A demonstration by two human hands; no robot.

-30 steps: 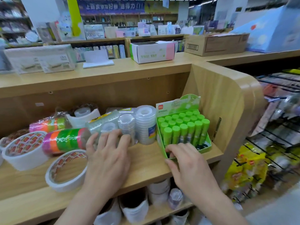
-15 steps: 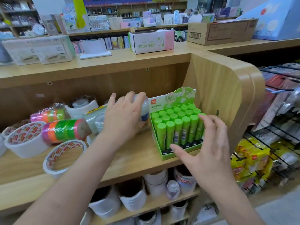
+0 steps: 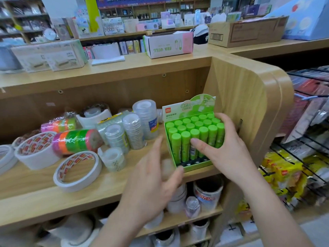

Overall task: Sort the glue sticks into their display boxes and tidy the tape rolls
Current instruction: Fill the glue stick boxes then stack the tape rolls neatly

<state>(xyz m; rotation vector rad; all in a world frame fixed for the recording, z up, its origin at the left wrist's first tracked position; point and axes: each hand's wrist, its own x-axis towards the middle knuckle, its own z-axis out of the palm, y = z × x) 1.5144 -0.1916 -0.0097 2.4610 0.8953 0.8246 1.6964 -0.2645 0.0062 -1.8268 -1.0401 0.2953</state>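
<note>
A green display box [image 3: 188,107] full of upright green-capped glue sticks [image 3: 185,138] stands at the right end of the wooden shelf [image 3: 35,191]. My right hand [image 3: 229,152] wraps around the box's right side, thumb across the front sticks. Blurred by motion, my left hand [image 3: 151,179] hovers with spread fingers at the box's front left corner, one fingertip at its rim. To the left stand stacks of clear tape rolls [image 3: 145,120], neon tape rolls [image 3: 78,141] and a flat white tape ring [image 3: 78,172].
The shelf's curved wooden side panel [image 3: 249,97] stands right beside the box. A wide white tape roll [image 3: 35,150] lies at the left. More rolls [image 3: 208,193] fill the lower shelf. A wire rack [image 3: 302,157] with yellow packets hangs at the right.
My left hand has left the clear tape stack and come down to the box's front left corner. My right hand has closed onto the box's right side.
</note>
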